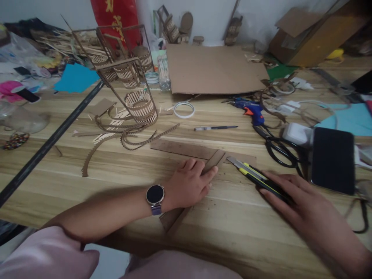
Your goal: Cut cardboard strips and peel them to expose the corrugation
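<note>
Left hand [188, 184]: I have it palm down, fingers bent, pressing on a diagonal strip; whether they close around its edges, I cannot tell. A round dark-faced watch [155, 194] sits on the wrist.
Diagonal strip [214, 161]: flat brown cardboard, directly beneath the left hand, showing at both ends; its far end lies over the crosswise strip.
Right hand [302, 209]: closed around the utility knife [255, 177], a slim black and yellow body with its metal blade out. From my view the tip is just right of the diagonal strip's far end, by the crosswise strip; contact I cannot confirm.
Crosswise strip [177, 149]: long, flat, brown, beyond the left hand's fingers.
Pen [216, 128]: slender, clear and dark, beyond the crosswise strip.
Notched strips [90, 153]: thin curved cardboard, toothed along the edge, left of the pen.
Basket [142, 112]: round, pale slats with brown bands, under a tall rectangular frame.
Tape roll [184, 116]: white ring, lying flat right of the basket.
Glue gun [247, 108]: blue plastic, orange trigger, near the black-handled scissors [271, 153].
Cardboard sheet [215, 73]: broad, smooth, brown, at the back.
</note>
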The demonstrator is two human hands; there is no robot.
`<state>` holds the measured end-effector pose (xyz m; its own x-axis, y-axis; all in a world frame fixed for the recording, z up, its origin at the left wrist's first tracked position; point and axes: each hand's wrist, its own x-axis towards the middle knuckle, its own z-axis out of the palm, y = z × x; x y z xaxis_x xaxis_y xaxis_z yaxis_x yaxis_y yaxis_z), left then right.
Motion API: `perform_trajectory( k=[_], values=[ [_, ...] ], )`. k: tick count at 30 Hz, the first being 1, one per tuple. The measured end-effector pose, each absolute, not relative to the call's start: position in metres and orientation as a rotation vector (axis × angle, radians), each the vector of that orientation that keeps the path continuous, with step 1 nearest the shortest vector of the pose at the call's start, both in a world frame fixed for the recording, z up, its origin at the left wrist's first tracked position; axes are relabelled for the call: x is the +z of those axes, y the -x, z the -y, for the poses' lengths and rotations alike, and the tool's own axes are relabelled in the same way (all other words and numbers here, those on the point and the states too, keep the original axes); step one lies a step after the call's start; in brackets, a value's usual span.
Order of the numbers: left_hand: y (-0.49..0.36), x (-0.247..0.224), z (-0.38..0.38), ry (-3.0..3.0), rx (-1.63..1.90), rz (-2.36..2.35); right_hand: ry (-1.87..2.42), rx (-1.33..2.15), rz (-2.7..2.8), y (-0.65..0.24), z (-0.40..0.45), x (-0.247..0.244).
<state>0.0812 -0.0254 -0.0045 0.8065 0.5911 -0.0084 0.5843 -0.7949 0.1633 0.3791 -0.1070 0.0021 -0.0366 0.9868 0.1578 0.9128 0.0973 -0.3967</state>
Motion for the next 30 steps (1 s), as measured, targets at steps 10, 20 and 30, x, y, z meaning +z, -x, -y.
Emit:
perform_trajectory(
  k=[10, 20, 30],
  values=[
    [-0.081, -0.006, 0.026, -2.852, 0.098, -0.932, 1.837, 1.177, 0.536, -0.375, 0.13, 0.023],
    [-0.081, -0.004, 0.026, -2.834, 0.088, -0.943, 1.601, 1.474, 0.546, -0.341, 0.136, 0.03],
    [-0.077, 0.005, 0.029, -2.902, 0.014, -0.856, 1.651, 1.468, 0.611, -0.332, 0.139, 0.03]
  ],
)
